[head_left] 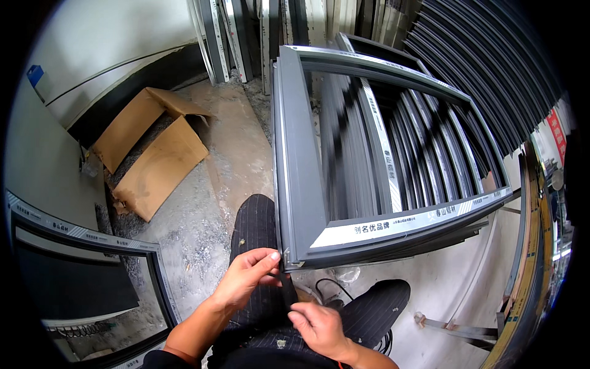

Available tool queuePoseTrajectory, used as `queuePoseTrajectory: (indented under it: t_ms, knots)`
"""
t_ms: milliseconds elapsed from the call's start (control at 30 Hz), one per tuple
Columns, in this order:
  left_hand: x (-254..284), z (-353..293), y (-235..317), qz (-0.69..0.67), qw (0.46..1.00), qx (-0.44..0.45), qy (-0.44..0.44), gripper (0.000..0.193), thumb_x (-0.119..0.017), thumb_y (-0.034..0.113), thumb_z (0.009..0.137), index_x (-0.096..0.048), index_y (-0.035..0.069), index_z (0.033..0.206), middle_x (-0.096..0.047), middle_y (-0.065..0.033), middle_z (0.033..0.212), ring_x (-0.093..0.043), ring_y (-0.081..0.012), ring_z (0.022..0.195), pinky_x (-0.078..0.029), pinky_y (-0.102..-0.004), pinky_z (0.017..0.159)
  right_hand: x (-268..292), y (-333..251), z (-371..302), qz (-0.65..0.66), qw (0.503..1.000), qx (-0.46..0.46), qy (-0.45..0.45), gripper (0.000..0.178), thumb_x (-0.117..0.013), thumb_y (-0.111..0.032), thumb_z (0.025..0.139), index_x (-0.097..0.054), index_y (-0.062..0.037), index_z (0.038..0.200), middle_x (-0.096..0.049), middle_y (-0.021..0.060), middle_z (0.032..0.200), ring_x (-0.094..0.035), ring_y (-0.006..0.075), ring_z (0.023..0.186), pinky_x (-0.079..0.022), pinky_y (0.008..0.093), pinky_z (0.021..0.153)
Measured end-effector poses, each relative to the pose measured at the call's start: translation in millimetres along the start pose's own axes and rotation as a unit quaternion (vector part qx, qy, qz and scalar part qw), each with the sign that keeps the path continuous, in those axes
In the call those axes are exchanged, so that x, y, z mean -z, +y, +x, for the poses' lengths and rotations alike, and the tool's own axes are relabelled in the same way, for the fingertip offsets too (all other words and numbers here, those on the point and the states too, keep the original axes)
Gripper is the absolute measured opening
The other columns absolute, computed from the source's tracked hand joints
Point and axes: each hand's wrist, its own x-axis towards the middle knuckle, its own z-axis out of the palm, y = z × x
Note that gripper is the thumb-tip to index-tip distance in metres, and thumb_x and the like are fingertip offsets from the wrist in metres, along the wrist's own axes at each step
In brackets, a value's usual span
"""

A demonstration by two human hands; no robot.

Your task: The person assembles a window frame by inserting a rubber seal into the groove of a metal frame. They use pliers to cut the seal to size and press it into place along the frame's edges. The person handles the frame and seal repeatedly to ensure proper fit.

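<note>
A grey metal window frame [307, 209] lies on top of a stack of similar frames in front of me, with printed protective film along several of its bars. At its near left corner my left hand [249, 280] is closed, thumb and fingers pinching a black strip [288, 293] against the frame's edge. Just below and to the right, my right hand [321, 329] is curled around the lower part of the same strip. The strip looks like a rubber seal, but its ends are hidden by my hands and dark trousers.
An open cardboard box [163, 169] sits on the dusty floor at left. Another dark frame [92, 237] stands at the lower left. Long profiles [233, 43] lean at the back, and dark slats [485, 67] are stacked at far right. A metal bracket [458, 329] juts out near my right knee.
</note>
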Motion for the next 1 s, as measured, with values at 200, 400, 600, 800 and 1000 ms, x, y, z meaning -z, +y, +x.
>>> queuePoseTrajectory:
  t_ms: [200,400,600,800,1000]
  knots:
    - [2.8,7.9,2.1,0.060,0.996,-0.047,-0.042,0.019,-0.062,0.024,0.094,-0.062,0.005,0.091,-0.058,0.0029,0.077,-0.053,-0.0052,0.074,-0.042,-0.0201,0.067,-6.5,-10.9,10.9,0.351,0.902,-0.175,-0.180,0.020,-0.053,-0.015,0.098,-0.061,0.0028,0.102,-0.061,0.0027,0.072,-0.050,0.0050,0.058,-0.042,0.0187,0.053]
    - [-3.2,9.5,-12.7,0.083,0.988,-0.127,-0.003,0.025,-0.060,0.023,0.095,-0.055,0.005,0.079,-0.051,0.0048,0.071,-0.044,-0.0026,0.065,-0.037,-0.0201,0.058,-15.6,-2.6,1.8,0.385,0.885,-0.207,-0.161,0.021,-0.051,-0.014,0.099,-0.061,0.0026,0.106,-0.063,0.0044,0.076,-0.048,0.0040,0.057,-0.039,0.0171,0.053]
    - [5.7,6.3,-2.8,0.113,0.988,-0.091,-0.054,0.026,-0.061,0.026,0.095,-0.057,0.004,0.082,-0.053,0.0039,0.072,-0.050,-0.0036,0.067,-0.041,-0.0206,0.060,0.8,0.4,-3.9,0.216,0.958,-0.166,-0.094,0.018,-0.057,-0.012,0.095,-0.062,0.0036,0.104,-0.064,0.0044,0.075,-0.056,0.0064,0.063,-0.046,0.0203,0.059]
    - [9.6,9.8,-11.5,0.111,0.987,-0.087,-0.071,0.033,-0.054,0.032,0.098,-0.062,0.000,0.094,-0.062,-0.0019,0.082,-0.058,-0.0082,0.073,-0.049,-0.0240,0.068,33.3,-16.2,17.0,-0.106,0.992,0.023,0.057,0.022,-0.074,-0.007,0.078,-0.065,0.0004,0.097,-0.062,0.0081,0.069,-0.055,0.0132,0.051,-0.043,0.0257,0.048]
    - [13.5,-6.2,-16.3,0.000,0.993,-0.043,-0.108,0.043,-0.041,0.037,0.102,-0.059,-0.002,0.109,-0.065,-0.0092,0.092,-0.061,-0.0159,0.085,-0.051,-0.0297,0.081,53.4,-14.9,55.4,-0.241,0.936,0.232,0.105,0.024,-0.073,-0.005,0.074,-0.066,-0.0049,0.097,-0.060,0.0055,0.073,-0.058,0.0222,0.062,-0.047,0.0308,0.054]
